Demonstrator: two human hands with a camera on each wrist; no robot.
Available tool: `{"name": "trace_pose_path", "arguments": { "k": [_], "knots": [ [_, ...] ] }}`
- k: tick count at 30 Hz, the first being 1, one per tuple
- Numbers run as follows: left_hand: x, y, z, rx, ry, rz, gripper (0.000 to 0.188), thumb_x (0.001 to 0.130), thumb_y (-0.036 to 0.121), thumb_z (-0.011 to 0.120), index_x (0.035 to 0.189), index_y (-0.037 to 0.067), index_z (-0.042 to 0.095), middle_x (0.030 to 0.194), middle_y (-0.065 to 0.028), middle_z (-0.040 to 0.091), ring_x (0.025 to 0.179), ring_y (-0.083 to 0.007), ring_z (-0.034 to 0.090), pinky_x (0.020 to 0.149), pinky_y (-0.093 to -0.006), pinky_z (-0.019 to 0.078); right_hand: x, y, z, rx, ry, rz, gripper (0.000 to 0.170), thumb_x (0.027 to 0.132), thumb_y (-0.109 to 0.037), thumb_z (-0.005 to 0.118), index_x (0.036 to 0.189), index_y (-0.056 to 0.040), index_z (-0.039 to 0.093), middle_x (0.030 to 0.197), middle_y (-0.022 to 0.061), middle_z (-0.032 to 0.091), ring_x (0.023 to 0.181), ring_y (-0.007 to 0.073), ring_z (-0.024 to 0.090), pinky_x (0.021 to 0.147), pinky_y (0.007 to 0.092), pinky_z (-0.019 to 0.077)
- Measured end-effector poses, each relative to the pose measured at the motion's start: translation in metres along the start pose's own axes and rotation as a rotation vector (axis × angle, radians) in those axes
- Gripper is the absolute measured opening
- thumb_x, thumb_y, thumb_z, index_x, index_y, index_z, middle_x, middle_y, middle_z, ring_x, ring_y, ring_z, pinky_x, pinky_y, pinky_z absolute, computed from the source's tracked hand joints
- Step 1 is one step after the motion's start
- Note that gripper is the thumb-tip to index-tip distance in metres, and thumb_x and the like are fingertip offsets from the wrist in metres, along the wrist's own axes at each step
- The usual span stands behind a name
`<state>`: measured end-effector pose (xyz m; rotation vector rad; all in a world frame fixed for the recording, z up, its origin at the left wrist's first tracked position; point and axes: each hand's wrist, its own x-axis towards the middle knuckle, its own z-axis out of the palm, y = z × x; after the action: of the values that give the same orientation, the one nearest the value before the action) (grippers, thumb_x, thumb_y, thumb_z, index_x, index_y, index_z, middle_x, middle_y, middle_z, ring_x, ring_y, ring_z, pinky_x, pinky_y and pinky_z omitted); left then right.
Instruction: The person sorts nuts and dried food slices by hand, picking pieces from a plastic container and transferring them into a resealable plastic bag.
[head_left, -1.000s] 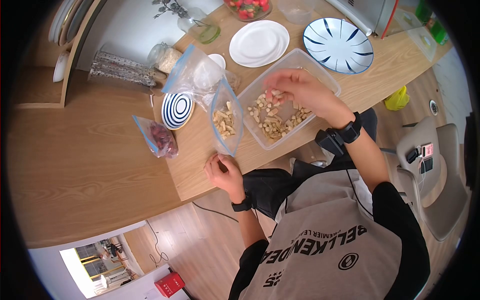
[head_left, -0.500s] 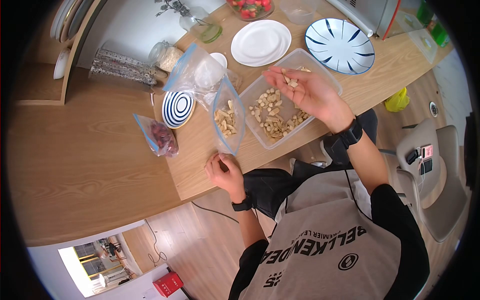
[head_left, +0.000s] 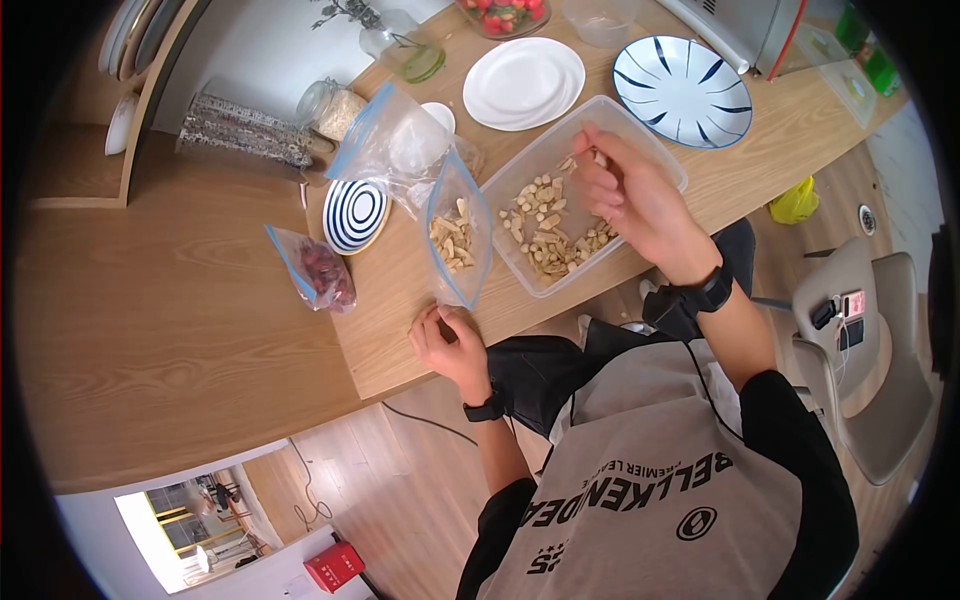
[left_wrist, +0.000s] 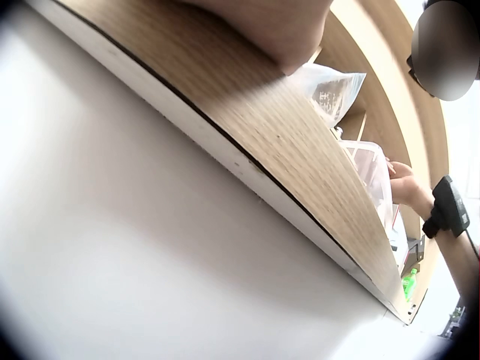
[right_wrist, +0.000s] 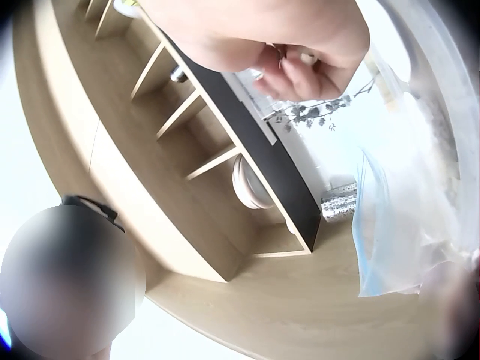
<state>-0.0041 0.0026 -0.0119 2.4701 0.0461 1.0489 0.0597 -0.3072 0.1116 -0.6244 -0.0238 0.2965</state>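
My right hand (head_left: 645,205) is raised over a clear plastic container (head_left: 632,125), its fingers curled around a few small pale dried pieces. In the right wrist view, bits of white show between the bent fingers (right_wrist: 304,79). More pale dried pieces (head_left: 548,262) lie scattered across the container's bottom. My left hand (head_left: 448,345) rests near the table's front edge with its fingers loosely bent and nothing in them. Just beyond it stands an open zip bag (head_left: 478,235) with similar pale slices inside.
Another open zip bag (head_left: 385,125) stands behind. To the left are a bag of dark red dried fruit (head_left: 325,275) and a blue-ringed plate (head_left: 355,215). White plates (head_left: 523,85), a blue-striped plate (head_left: 680,90) and a strawberry bowl (head_left: 503,18) sit farther back.
The right hand turned palm up with the pale pieces showing on it, then curled its fingers over them and shifted slightly right. The left hand has stayed put.
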Motion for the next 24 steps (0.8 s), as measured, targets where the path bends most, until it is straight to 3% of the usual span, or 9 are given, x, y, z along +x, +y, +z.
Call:
{"name": "trace_pose_path", "arguments": {
  "k": [2, 8, 11, 13, 15, 16, 19, 21, 24],
  "knots": [
    [-0.001, 0.000, 0.000, -0.010, 0.008, -0.010, 0.013, 0.096, 0.010, 0.067, 0.093, -0.002, 0.070, 0.102, -0.0167, 0.071, 0.095, -0.0375, 0.063, 0.083, -0.0468, 0.0502, -0.009, -0.005, 0.022, -0.046, 0.271, -0.103, 0.032, 0.114, -0.035, 0.048, 0.095, -0.0104, 0.055, 0.070, -0.0058, 0.032, 0.060, 0.0058, 0.025, 0.053, 0.0233, 0.0215],
    [-0.001, 0.000, 0.000, -0.011, 0.013, -0.005, 0.012, 0.096, 0.010, 0.068, 0.092, -0.002, 0.071, 0.102, -0.0158, 0.072, 0.095, -0.0370, 0.064, 0.083, -0.0462, 0.0505, -0.033, -0.012, 0.047, -0.258, 0.005, -0.886, 0.031, 0.112, -0.035, 0.047, 0.097, -0.0100, 0.055, 0.070, -0.0072, 0.040, 0.059, 0.0071, 0.032, 0.055, 0.0241, 0.0264],
    [0.000, 0.001, 0.000, 0.001, 0.006, -0.010, 0.015, 0.100, 0.012, 0.065, 0.096, -0.002, 0.071, 0.101, -0.0157, 0.071, 0.096, -0.0360, 0.065, 0.085, -0.0447, 0.0506, -0.026, 0.012, 0.062, -0.600, 0.145, -1.107, 0.043, 0.114, -0.037, 0.044, 0.082, -0.0079, 0.045, 0.067, -0.0002, 0.037, 0.057, 0.0117, 0.029, 0.055, 0.0300, 0.0267],
    [-0.001, 0.000, 0.000, -0.001, 0.007, -0.007, 0.016, 0.100, 0.012, 0.065, 0.095, -0.002, 0.071, 0.101, -0.0156, 0.071, 0.096, -0.0358, 0.065, 0.085, -0.0447, 0.0506, -0.011, 0.030, 0.070, -1.006, 0.136, -0.828, 0.049, 0.114, -0.037, 0.043, 0.079, -0.0035, 0.042, 0.064, 0.0011, 0.040, 0.056, 0.0145, 0.034, 0.055, 0.0322, 0.0312],
    [-0.003, 0.001, -0.001, 0.001, -0.002, -0.014, 0.016, 0.100, 0.013, 0.065, 0.095, -0.002, 0.071, 0.102, -0.0157, 0.071, 0.096, -0.0358, 0.065, 0.085, -0.0446, 0.0506, 0.014, 0.033, 0.050, -1.162, -0.075, -0.207, 0.038, 0.105, -0.030, 0.054, 0.113, 0.0070, 0.060, 0.089, 0.0231, 0.068, 0.064, 0.0279, 0.059, 0.061, 0.0418, 0.0462],
    [-0.001, 0.001, -0.001, 0.001, -0.011, -0.018, 0.017, 0.100, 0.013, 0.065, 0.095, -0.002, 0.071, 0.102, -0.0159, 0.071, 0.096, -0.0359, 0.065, 0.085, -0.0446, 0.0506, 0.020, 0.045, 0.038, -1.159, -0.071, -0.213, 0.038, 0.105, -0.030, 0.054, 0.113, 0.0070, 0.060, 0.089, 0.0231, 0.068, 0.064, 0.0279, 0.059, 0.061, 0.0418, 0.0462],
    [-0.002, -0.001, 0.001, -0.025, 0.026, -0.006, 0.013, 0.096, 0.010, 0.068, 0.092, -0.002, 0.071, 0.103, -0.0164, 0.072, 0.095, -0.0378, 0.064, 0.083, -0.0467, 0.0512, 0.029, 0.054, 0.009, -1.094, -0.114, -0.483, 0.031, 0.105, -0.028, 0.050, 0.103, 0.0008, 0.062, 0.077, 0.0124, 0.062, 0.057, 0.0198, 0.051, 0.053, 0.0348, 0.0398],
    [-0.002, 0.002, -0.002, -0.013, 0.015, -0.010, 0.014, 0.098, 0.011, 0.066, 0.094, -0.002, 0.071, 0.103, -0.0165, 0.072, 0.096, -0.0369, 0.064, 0.084, -0.0455, 0.0510, 0.019, 0.038, 0.012, -0.354, -0.135, 0.022, 0.028, 0.106, -0.024, 0.044, 0.098, -0.0034, 0.062, 0.071, 0.0013, 0.047, 0.056, 0.0109, 0.040, 0.051, 0.0276, 0.0321],
    [0.000, 0.002, -0.003, -0.015, 0.006, 0.002, 0.015, 0.100, 0.012, 0.065, 0.096, -0.002, 0.071, 0.102, -0.0166, 0.071, 0.096, -0.0359, 0.065, 0.086, -0.0444, 0.0509, 0.010, 0.032, 0.017, -0.201, -0.007, 0.058, 0.027, 0.105, -0.021, 0.041, 0.107, -0.0043, 0.062, 0.075, -0.0034, 0.038, 0.059, 0.0061, 0.033, 0.054, 0.0232, 0.0281]
  ]
}}
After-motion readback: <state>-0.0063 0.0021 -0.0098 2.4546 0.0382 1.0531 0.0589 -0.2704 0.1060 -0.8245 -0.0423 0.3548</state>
